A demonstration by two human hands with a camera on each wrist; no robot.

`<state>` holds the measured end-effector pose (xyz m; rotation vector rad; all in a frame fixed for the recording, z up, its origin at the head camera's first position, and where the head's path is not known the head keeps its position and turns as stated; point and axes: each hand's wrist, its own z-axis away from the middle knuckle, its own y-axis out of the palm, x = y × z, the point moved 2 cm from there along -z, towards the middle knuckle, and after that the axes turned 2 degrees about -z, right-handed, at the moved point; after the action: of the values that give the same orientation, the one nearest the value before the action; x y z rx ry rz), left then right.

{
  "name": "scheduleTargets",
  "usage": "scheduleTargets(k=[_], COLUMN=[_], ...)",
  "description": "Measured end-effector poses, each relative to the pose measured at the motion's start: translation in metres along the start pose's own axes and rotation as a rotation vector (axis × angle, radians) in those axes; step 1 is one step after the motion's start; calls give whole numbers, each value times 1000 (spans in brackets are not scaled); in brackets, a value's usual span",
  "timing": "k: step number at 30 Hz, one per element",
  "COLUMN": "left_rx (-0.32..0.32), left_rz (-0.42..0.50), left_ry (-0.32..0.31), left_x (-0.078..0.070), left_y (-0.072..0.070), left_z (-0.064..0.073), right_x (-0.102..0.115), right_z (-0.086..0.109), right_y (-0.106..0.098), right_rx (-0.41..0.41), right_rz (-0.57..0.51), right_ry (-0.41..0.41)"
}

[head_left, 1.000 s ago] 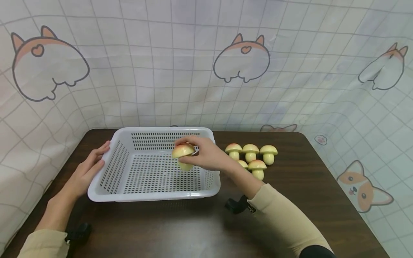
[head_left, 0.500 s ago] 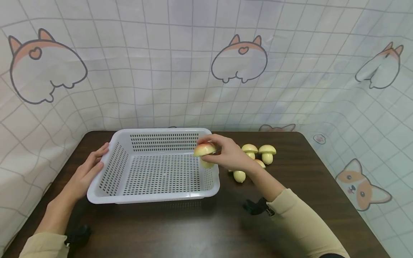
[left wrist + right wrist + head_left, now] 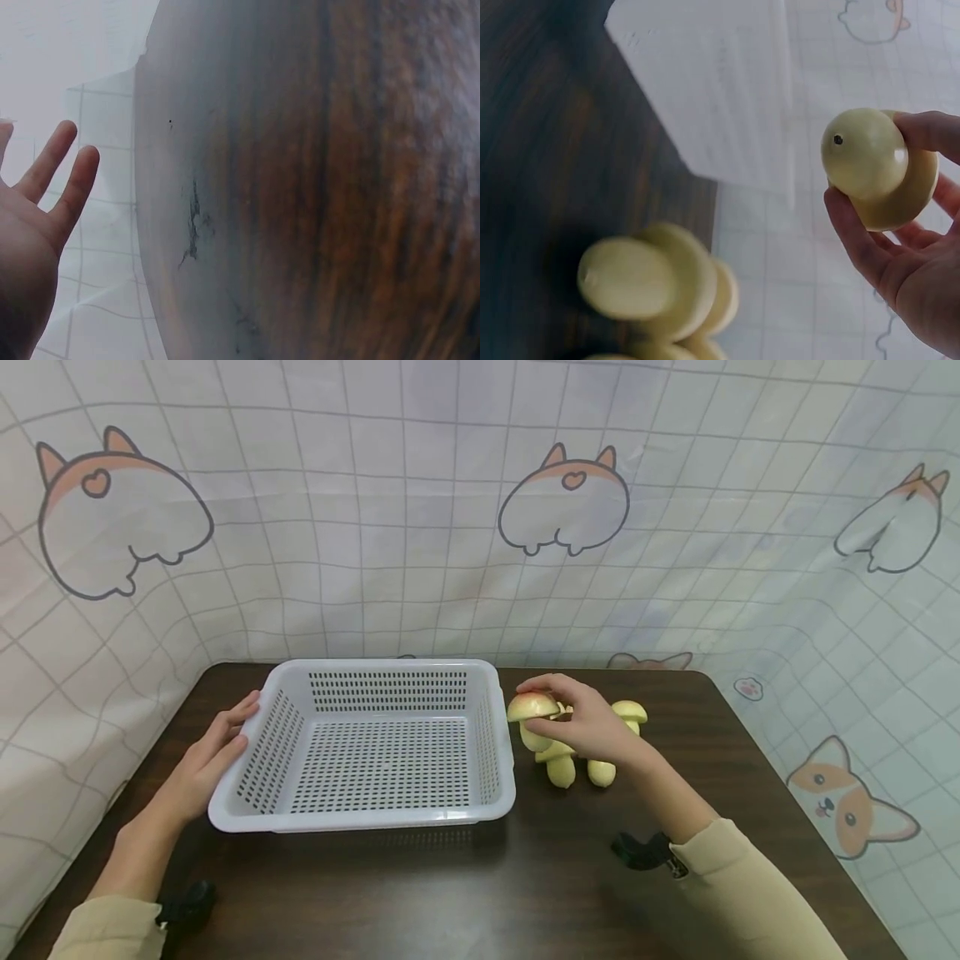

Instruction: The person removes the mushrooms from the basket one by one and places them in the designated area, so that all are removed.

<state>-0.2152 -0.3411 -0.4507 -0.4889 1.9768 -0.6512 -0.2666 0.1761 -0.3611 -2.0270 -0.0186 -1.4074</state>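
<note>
My right hand [image 3: 588, 727] pinches a toy mushroom [image 3: 532, 706] between thumb and fingers, just outside the right rim of a white plastic basket [image 3: 360, 821]. In the right wrist view the held mushroom's pale round stem [image 3: 864, 154] faces the camera, with a small dark spot at its end. Several matching yellow mushrooms [image 3: 560, 768] stand under and beyond that hand, partly hidden by it. My left hand [image 3: 198, 770] rests its extended fingers against the basket's left rim. Spread fingers [image 3: 75, 184] of this hand show in the left wrist view.
The dark wooden table [image 3: 420, 902] carries everything. Behind it and along both sides hangs a white grid cloth [image 3: 420, 568] with cartoon dogs. The basket, with slotted walls and floor, contains nothing visible. A black wrist strap [image 3: 645, 852] sits at the right cuff.
My right hand has carried the mushroom rightward, from over the basket to beyond its right rim, near the other mushrooms. The left hand and basket have stayed in place.
</note>
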Motion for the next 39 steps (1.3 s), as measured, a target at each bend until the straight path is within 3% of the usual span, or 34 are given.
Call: scheduleTargets(k=[9, 25, 39], left_rx=[-6, -9, -7], left_rz=[6, -15, -12], left_ry=[6, -3, -12], left_x=[1, 1, 2], left_y=[2, 0, -3], left_z=[1, 0, 0], right_x=[-21, -57, -94], right_z=[26, 66, 96], right_y=[-24, -61, -93], right_rx=[-45, -110, -197], right_rz=[75, 134, 182], right_ry=[114, 156, 256])
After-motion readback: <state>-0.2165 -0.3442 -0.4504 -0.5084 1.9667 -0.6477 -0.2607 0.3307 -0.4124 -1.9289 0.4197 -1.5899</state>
